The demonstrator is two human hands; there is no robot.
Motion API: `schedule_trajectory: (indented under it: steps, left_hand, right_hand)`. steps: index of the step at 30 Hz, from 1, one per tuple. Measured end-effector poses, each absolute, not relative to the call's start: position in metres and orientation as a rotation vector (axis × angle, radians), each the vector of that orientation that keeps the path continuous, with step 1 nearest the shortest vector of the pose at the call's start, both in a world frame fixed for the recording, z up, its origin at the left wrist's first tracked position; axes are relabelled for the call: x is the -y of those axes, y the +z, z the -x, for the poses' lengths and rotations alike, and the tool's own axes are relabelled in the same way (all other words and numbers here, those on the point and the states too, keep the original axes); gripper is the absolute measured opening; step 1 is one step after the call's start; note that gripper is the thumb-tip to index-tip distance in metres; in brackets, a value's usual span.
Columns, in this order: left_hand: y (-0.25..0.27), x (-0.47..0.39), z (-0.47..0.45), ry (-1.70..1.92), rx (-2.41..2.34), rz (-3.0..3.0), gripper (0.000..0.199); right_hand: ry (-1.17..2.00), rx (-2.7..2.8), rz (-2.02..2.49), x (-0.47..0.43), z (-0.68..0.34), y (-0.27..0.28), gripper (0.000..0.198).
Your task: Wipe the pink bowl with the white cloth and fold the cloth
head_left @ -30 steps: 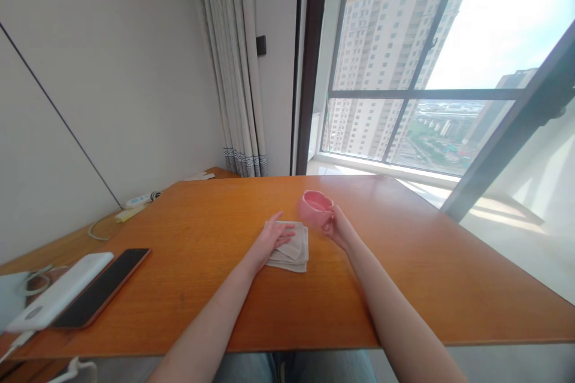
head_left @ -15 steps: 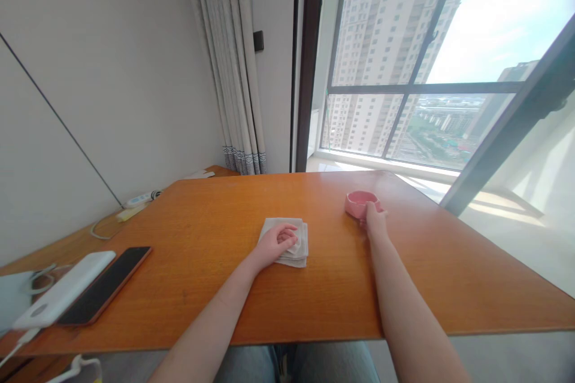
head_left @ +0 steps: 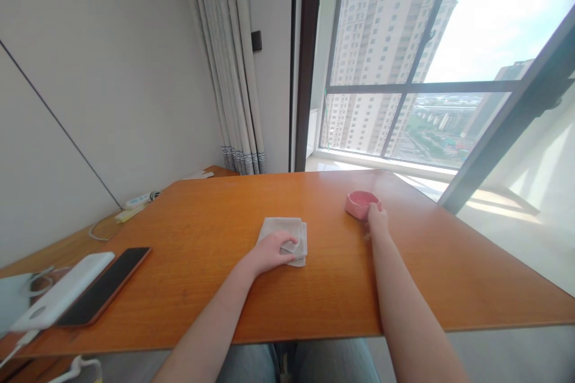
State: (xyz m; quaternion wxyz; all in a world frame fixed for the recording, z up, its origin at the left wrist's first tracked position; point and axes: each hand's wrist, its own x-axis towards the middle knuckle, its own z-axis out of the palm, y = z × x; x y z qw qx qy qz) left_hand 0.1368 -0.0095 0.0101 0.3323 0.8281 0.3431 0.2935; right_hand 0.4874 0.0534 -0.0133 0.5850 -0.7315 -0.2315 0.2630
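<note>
A folded light-grey cloth (head_left: 281, 226) lies flat on the wooden table, in front of me and near the middle. My left hand (head_left: 269, 251) rests over its near left part, palm down, fingers curved and thumb apart from them, with cloth showing in the gap. Farther off to the right stands a pink bowl (head_left: 358, 208) with angular sides. My right hand (head_left: 377, 218) grips its near right rim, the thumb on the side facing me; the other fingers are partly hidden.
On the table's left side lie a dark phone (head_left: 105, 287) and a white power bank (head_left: 67, 290) with a cable plugged in. A power strip (head_left: 137, 200) sits by the wall. The wooden table's (head_left: 202, 311) front edge runs just above my legs.
My left hand has turned palm down over the cloth, its thumb now spread from the fingers. My right hand and the pink bowl have hardly moved.
</note>
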Motion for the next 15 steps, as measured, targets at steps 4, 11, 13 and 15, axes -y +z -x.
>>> schedule_trajectory:
  steps: [4,11,13,15]
  left_hand:
    - [0.0103,0.0090,-0.1375,0.740,-0.900,-2.224,0.025]
    - [0.0114,0.0067,-0.1370,0.570,-0.908,-2.358,0.027]
    - [0.0118,0.0066,-0.1374,0.547,-0.892,-2.393,0.027]
    - [0.0126,0.0073,-0.1385,0.534,-0.889,-2.420,0.025]
  right_hand:
    - [0.584,0.511,1.807,-0.0546,-0.4908,-0.0128,0.045]
    - [0.530,0.562,1.941,-0.0547,-0.4874,-0.0087,0.051]
    - [0.500,0.586,1.968,-0.0540,-0.4849,-0.0066,0.051]
    - [0.457,0.615,1.982,-0.0527,-0.4819,-0.0041,0.050]
